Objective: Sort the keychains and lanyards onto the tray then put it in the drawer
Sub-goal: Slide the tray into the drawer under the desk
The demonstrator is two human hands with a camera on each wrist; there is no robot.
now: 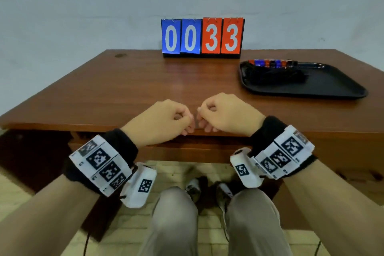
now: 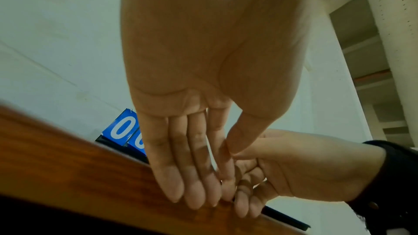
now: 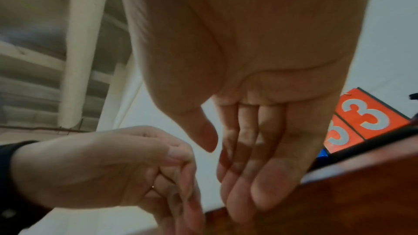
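Observation:
A black tray point(image 1: 332, 87) sits at the right of the wooden table point(image 1: 124, 89). On its far left part lies a heap of black lanyards point(image 1: 276, 77), with a row of red, blue and black keychains point(image 1: 272, 63) behind it. My left hand point(image 1: 187, 129) and right hand point(image 1: 204, 127) are side by side at the middle of the table's front edge. Their fingers reach down over the edge toward the drawer front point(image 1: 187, 149) below. In the wrist views, the left hand's fingers point(image 2: 199, 176) and the right hand's fingers point(image 3: 260, 176) lie fairly straight on the wood and hold nothing.
A flip scoreboard point(image 1: 202, 36) reading 0033 stands at the table's back edge against the wall. My knees point(image 1: 176, 214) and shoes are under the table's front. A dark gap shows above the drawer front.

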